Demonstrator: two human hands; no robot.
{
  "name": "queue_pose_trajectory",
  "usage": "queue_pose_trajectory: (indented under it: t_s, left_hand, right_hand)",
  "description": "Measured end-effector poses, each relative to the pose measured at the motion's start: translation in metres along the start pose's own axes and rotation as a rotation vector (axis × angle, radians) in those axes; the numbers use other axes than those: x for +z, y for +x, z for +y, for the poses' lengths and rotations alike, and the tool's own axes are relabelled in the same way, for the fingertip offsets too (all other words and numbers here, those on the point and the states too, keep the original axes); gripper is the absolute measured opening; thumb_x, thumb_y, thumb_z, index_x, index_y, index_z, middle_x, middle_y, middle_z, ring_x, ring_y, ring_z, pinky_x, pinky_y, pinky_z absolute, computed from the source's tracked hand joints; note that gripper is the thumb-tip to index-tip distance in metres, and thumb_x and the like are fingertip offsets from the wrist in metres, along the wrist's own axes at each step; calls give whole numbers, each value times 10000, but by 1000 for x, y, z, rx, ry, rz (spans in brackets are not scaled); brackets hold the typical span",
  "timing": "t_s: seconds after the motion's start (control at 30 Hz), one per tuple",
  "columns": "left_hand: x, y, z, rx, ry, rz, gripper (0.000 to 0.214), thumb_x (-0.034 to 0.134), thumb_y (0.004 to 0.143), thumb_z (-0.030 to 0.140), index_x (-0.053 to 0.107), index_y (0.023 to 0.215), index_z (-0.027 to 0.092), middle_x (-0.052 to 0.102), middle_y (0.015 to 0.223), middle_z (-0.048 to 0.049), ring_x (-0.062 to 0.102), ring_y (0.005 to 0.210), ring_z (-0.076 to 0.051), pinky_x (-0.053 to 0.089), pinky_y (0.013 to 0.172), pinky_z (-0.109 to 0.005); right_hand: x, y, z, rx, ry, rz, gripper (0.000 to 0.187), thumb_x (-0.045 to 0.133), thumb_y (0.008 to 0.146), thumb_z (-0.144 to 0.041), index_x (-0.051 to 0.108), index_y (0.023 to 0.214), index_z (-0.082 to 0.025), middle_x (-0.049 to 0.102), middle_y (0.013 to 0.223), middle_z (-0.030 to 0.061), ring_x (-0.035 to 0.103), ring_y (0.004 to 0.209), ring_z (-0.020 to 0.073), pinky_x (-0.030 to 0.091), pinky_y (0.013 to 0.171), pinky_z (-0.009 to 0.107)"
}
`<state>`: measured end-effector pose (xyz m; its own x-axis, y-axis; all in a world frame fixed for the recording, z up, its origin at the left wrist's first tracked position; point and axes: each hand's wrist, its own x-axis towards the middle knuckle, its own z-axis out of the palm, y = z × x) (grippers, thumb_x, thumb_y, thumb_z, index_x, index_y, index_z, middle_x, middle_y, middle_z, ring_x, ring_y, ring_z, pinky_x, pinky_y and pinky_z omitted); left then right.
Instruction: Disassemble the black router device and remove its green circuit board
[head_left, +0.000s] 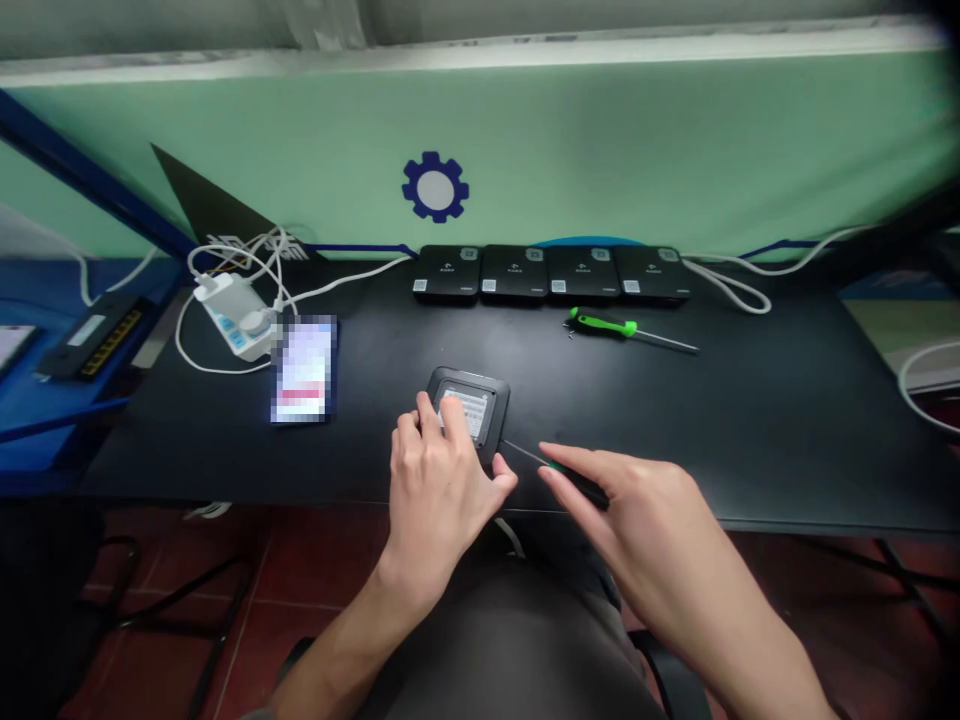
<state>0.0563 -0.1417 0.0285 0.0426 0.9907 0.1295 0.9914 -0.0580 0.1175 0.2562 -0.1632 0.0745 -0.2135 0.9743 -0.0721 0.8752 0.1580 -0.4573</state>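
A small square black electronic box [496, 412] with a white label lies near the table's front edge. My left hand [442, 480] grips it, fingers bent over its label side and thumb at its near right edge. Between the fingers and thumb of my right hand [637, 500] is a screwdriver [559, 466] with a dark green-and-black handle. Its thin shaft points left, and the tip meets the right side of the box. Much of the handle is hidden in my palm.
Several black boxes [514, 272] stand in a row along the wall. Before them lie a green screwdriver [604, 322] and some tiny screws [569, 331]. A lit phone [304, 370] and a white power strip [236, 315] with tangled cables are at left.
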Motion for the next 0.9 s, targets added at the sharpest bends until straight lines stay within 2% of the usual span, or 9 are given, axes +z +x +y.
queue_pose_trajectory:
  t_s: [0.13,0.27,0.43,0.5,0.57,0.63,0.77,0.83,0.9]
  left_hand:
    - [6,0,-4,36,19,28,458,728,935,379,610,1291,116,725,1367,-303,678,1189,-470,643,1016,-631]
    - [7,-1,-4,73,48,24,458,708,962,382,630,1294,76,703,1419,-351,676,1212,-489,636,1026,-639]
    - [7,-2,-2,73,68,26,444,698,1000,419,634,1294,93,690,1457,-358,684,1210,-495,637,996,-651]
    - [8,-4,-3,75,65,24,336,667,1039,358,630,1265,111,722,1402,-332,713,1152,-461,643,974,-619]
    - [11,-6,-5,87,12,19,207,561,1090,207,604,1278,129,780,1231,-252,749,1012,-380,654,910,-534]
    - [12,-10,-6,100,-92,16,246,474,1117,118,560,1345,147,793,1104,-166,754,892,-317,653,851,-476]
    - [6,-13,-4,6,-241,2,381,642,1130,343,505,1443,175,783,1217,-168,770,984,-347,677,897,-533]
    - [2,-11,0,-33,-233,7,568,722,1097,463,485,1515,160,762,1314,-215,745,1154,-412,679,966,-587]
    - [1,-6,3,-26,-220,35,731,775,1060,519,455,1589,129,672,1516,-282,636,1396,-482,630,1123,-655]
  right_hand:
    - [7,-6,-8,36,-75,39,375,563,1191,-357,838,1429,-267,903,1214,104,895,974,351,707,843,481]
    - [13,-8,-13,76,-69,63,351,581,1182,-361,860,1371,-264,904,1156,119,893,962,344,700,836,451]
    - [30,-12,-21,112,-56,151,357,563,1201,-395,858,1365,-278,900,1085,103,890,902,319,650,724,391]
    - [39,-13,-16,148,-1,202,366,558,1206,-389,854,1379,-260,902,1118,109,893,939,310,660,783,389]
    - [44,-13,-5,219,63,276,383,560,1202,-369,839,1419,-220,901,1183,129,893,1011,319,676,903,418]
    - [46,-13,9,269,177,322,361,607,1181,-398,864,1373,-235,899,1254,112,887,1089,326,678,973,429]
    - [44,-17,26,329,327,281,330,661,1154,-467,893,1306,-288,901,1279,57,883,1095,309,676,949,408]
    - [44,-19,26,327,368,254,330,658,1156,-465,888,1324,-299,895,1305,46,875,1141,308,670,974,408]
    - [45,-20,23,326,404,215,329,651,1161,-460,885,1336,-308,886,1339,41,859,1210,311,662,1020,415]
